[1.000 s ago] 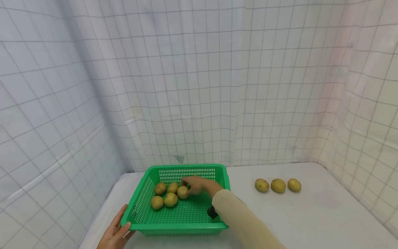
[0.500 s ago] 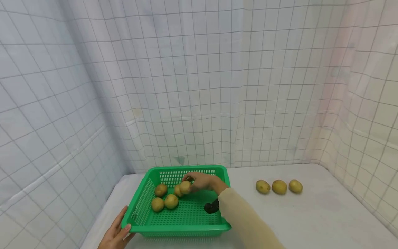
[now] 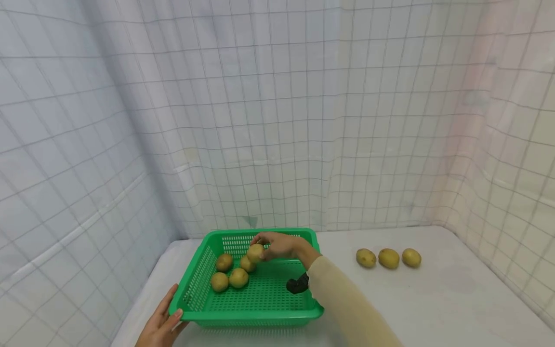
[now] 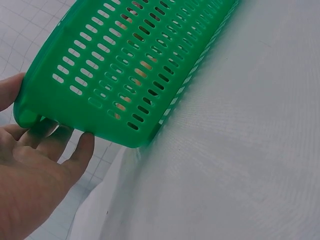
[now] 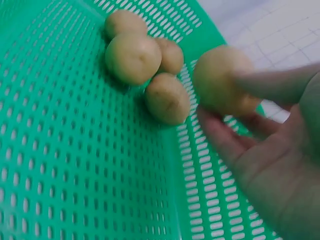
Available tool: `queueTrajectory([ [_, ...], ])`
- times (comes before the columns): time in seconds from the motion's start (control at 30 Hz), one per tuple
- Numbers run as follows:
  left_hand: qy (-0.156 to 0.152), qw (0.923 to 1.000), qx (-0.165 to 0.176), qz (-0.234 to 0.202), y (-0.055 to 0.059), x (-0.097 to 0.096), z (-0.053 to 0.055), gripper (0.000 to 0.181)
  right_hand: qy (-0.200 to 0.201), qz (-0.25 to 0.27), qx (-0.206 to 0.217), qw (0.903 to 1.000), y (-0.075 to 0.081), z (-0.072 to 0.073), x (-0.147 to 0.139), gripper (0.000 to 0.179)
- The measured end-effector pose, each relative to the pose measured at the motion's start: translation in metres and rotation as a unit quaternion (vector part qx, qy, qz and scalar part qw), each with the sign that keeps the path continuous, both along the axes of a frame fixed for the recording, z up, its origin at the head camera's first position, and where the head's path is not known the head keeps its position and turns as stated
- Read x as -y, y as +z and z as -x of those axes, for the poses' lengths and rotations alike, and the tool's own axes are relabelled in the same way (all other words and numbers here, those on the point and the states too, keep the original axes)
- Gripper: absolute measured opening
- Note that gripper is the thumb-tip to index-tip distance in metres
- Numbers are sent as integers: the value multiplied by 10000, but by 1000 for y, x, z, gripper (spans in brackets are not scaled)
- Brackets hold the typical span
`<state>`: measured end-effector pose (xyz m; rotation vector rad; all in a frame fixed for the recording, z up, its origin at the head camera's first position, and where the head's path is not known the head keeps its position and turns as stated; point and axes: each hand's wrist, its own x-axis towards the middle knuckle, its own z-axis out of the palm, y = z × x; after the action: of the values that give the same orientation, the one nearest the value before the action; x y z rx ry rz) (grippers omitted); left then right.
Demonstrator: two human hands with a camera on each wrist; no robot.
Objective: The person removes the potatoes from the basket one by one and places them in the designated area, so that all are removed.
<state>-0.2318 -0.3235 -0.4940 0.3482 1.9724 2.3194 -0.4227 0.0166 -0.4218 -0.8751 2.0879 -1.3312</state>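
Note:
In the head view a green plastic basket (image 3: 247, 315) stands on the table with several potatoes (image 3: 238, 278) in its left half. My right hand (image 3: 279, 245) holds one potato (image 3: 256, 253) between thumb and fingers, raised above the others near the back wall. The right wrist view shows this held potato (image 5: 220, 80) apart from the basket floor, with the thumb across it. At the front left corner, my left hand (image 3: 161, 325) grips the basket's rim. In the left wrist view the thumb is on the rim and the fingers (image 4: 82, 150) are underneath.
Three potatoes (image 3: 389, 259) lie in a row on the white table (image 3: 433, 299), to the right of the basket. White gridded curtains (image 3: 277, 120) enclose the back and both sides. A black object (image 3: 297, 284) shows beside the right wrist.
My right hand has lifted a potato from the basket floor. The potato beside it has shifted slightly to the right. The left hand stays on the rim.

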Motion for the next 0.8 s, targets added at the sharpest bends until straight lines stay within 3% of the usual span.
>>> queueTrajectory([
  [0.3,157,9996,166,195,1,0,3,85,-250,207,125,9994,3,-3,-19,41],
  [0.53,191,9996,108,200,-1,2,3,85,-209,564,229,9979,3,-5,-28,42],
  [0.8,-140,9998,-137,-37,-4,4,4,88,-378,292,-242,9986,7,-11,-44,40],
])
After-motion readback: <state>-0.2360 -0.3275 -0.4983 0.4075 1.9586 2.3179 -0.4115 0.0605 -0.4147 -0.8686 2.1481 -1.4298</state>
